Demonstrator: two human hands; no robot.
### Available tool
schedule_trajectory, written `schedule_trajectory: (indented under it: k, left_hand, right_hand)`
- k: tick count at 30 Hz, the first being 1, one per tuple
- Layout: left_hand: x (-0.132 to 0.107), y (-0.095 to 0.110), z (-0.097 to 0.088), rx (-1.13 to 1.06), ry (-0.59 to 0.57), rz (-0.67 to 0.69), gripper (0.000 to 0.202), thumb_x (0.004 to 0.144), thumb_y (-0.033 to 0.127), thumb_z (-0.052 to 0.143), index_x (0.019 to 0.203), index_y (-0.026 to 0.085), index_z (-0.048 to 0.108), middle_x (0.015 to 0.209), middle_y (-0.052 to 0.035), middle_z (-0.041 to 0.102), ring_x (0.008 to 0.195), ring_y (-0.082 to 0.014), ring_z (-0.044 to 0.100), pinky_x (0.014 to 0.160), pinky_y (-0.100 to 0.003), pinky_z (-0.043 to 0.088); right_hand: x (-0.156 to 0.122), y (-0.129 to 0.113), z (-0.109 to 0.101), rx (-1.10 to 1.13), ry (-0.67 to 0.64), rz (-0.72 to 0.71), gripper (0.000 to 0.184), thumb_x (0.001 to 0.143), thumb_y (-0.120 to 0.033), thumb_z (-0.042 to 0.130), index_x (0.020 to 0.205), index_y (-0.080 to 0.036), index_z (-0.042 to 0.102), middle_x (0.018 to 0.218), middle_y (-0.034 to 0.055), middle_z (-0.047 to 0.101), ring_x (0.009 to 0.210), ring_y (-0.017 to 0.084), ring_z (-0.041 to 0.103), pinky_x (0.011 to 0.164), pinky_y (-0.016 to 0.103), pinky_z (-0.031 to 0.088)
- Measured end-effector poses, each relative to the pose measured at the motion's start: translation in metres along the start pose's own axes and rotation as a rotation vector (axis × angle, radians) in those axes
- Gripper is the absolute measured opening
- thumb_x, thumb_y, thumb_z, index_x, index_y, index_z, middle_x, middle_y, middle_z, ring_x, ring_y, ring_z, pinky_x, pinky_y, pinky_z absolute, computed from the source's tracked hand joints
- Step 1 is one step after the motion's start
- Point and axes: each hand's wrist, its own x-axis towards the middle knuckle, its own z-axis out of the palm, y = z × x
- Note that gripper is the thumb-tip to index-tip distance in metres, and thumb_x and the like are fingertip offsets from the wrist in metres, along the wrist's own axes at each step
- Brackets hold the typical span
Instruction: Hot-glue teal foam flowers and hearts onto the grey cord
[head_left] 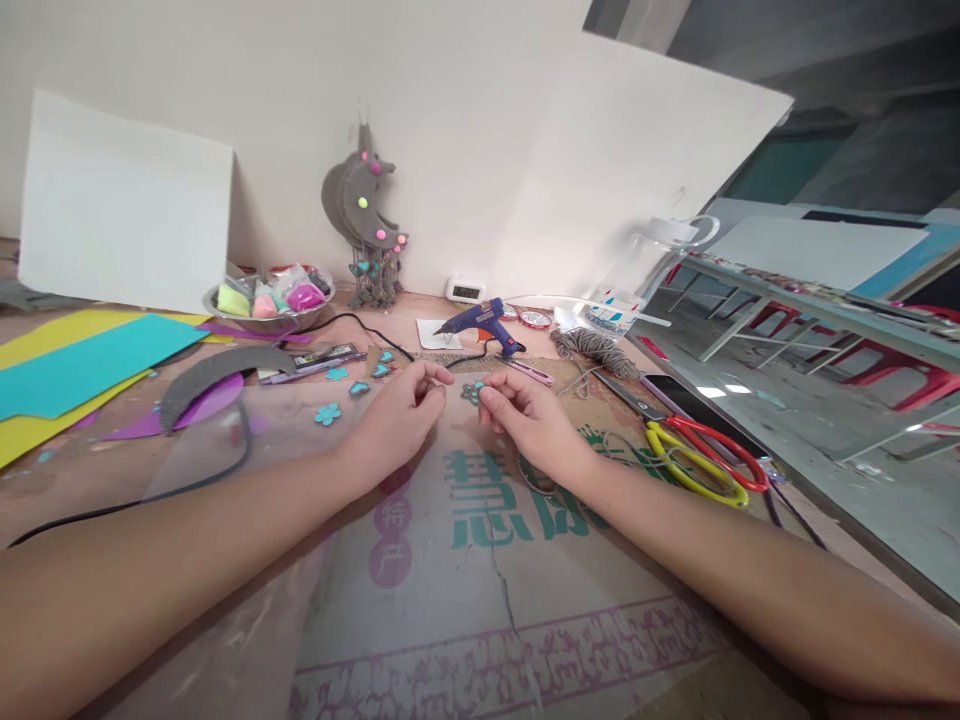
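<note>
Teal flower piece: a small teal flower piece (pixel 472 392) is held in the gap between the two hands, above the cardboard sheet.
Right hand: the right hand (pixel 526 415) is closed narrowly, the piece being pinched at the tips of thumb and forefinger; the other fingers are curled under.
Left hand: the left hand (pixel 399 412) is curled, with its fingertips (pixel 439 380) drawn together just beside the piece; whether anything is gripped between them cannot be told.
Cardboard sheet: a worn cardboard sheet (pixel 480 580) printed with green characters is spread on the table under both wrists and forearms.
Beyond the hands: a blue glue gun (pixel 480 324) is propped just past the fingertips, with a pink utility knife (pixel 529 371) lying near the right hand.
Right of the right hand: a bundle of twine (pixel 596 347), a phone (pixel 679 398) and scissors (pixel 705 462) with yellow and red handles are laid out.
Left of the left hand: a loose teal flower cutout (pixel 327 413) and a black cable (pixel 225 472) are seen; further off lie a teal foam sheet (pixel 82 366) and a metal bowl (pixel 259 323) filled with coloured packets.
Far side: a grey crescent ornament (pixel 364 205) is leaned against the wall.
</note>
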Motion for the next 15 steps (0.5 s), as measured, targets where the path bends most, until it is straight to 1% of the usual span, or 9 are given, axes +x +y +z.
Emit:
schedule_trajectory:
  k: [1,3,4,6,8,9,10,12,15]
  left_hand:
    - [0.000,-0.001,0.000,-0.028,-0.016,0.000,0.018,0.084,0.025,0.040,0.097,0.019,0.051,0.059,0.0051,0.041,0.049,-0.0105,0.038,0.046,-0.022,0.030]
    - [0.001,-0.004,0.001,-0.070,-0.045,0.032,0.020,0.087,0.028,0.037,0.099,0.020,0.051,0.060,0.0046,0.044,0.051,-0.0110,0.042,0.048,-0.022,0.033]
    - [0.001,-0.006,0.001,-0.076,-0.057,0.058,0.021,0.088,0.029,0.036,0.099,0.020,0.051,0.063,0.0038,0.047,0.054,-0.0114,0.046,0.051,-0.023,0.036]
    - [0.002,-0.006,0.001,-0.050,-0.059,0.102,0.023,0.088,0.028,0.037,0.098,0.018,0.055,0.071,0.0012,0.055,0.067,-0.0126,0.053,0.063,-0.024,0.041]
    - [0.001,-0.004,0.000,-0.015,-0.054,0.117,0.025,0.087,0.030,0.040,0.098,0.017,0.059,0.082,-0.0013,0.060,0.080,-0.0144,0.056,0.073,-0.025,0.042]
    - [0.001,-0.003,-0.001,-0.006,-0.051,0.117,0.027,0.087,0.032,0.040,0.097,0.017,0.060,0.085,-0.0022,0.062,0.084,-0.0155,0.056,0.076,-0.026,0.042]
    - [0.000,-0.001,-0.001,0.000,-0.048,0.116,0.030,0.087,0.036,0.039,0.095,0.017,0.061,0.086,-0.0029,0.063,0.085,-0.0165,0.057,0.077,-0.027,0.043]
    - [0.000,0.002,-0.002,0.016,-0.049,0.111,0.036,0.087,0.042,0.038,0.090,0.017,0.063,0.084,-0.0033,0.064,0.083,-0.0178,0.057,0.074,-0.027,0.044]
    - [-0.002,0.005,-0.002,0.037,-0.074,0.110,0.032,0.083,0.042,0.045,0.086,0.017,0.065,0.081,-0.0018,0.065,0.076,-0.0165,0.057,0.067,-0.025,0.044]
  right_hand:
    - [0.000,0.000,0.000,-0.002,-0.002,-0.001,0.018,0.087,-0.036,0.048,0.084,-0.018,0.050,0.063,-0.0021,0.053,0.053,0.010,0.044,0.051,0.023,0.037]
    - [0.000,0.000,0.000,-0.012,-0.004,-0.003,0.019,0.087,-0.037,0.048,0.083,-0.018,0.051,0.063,-0.0020,0.054,0.053,0.010,0.044,0.051,0.024,0.037]
    - [0.000,-0.001,0.000,-0.018,-0.006,-0.005,0.020,0.087,-0.037,0.048,0.083,-0.018,0.052,0.063,-0.0020,0.054,0.053,0.010,0.044,0.052,0.024,0.037]
    - [0.000,-0.001,0.000,-0.029,-0.010,-0.008,0.020,0.087,-0.038,0.049,0.083,-0.018,0.053,0.063,-0.0020,0.054,0.053,0.010,0.045,0.052,0.024,0.038]
    - [0.000,-0.001,0.000,-0.034,-0.013,-0.006,0.019,0.086,-0.037,0.049,0.083,-0.018,0.053,0.063,-0.0022,0.054,0.053,0.010,0.045,0.053,0.024,0.038]
    - [0.000,-0.001,0.000,-0.034,-0.013,-0.003,0.018,0.086,-0.036,0.050,0.083,-0.018,0.053,0.063,-0.0024,0.053,0.054,0.010,0.046,0.053,0.024,0.038]
    - [0.000,-0.001,0.000,-0.034,-0.013,-0.002,0.018,0.086,-0.036,0.050,0.083,-0.018,0.053,0.063,-0.0025,0.053,0.054,0.010,0.046,0.053,0.024,0.038]
    - [0.000,-0.001,0.000,-0.032,-0.012,-0.003,0.017,0.086,-0.035,0.051,0.083,-0.018,0.053,0.063,-0.0027,0.053,0.054,0.010,0.045,0.053,0.024,0.038]
    - [0.000,-0.002,0.000,-0.041,-0.014,-0.007,0.016,0.085,-0.034,0.051,0.083,-0.018,0.053,0.062,-0.0026,0.053,0.053,0.009,0.045,0.053,0.023,0.038]
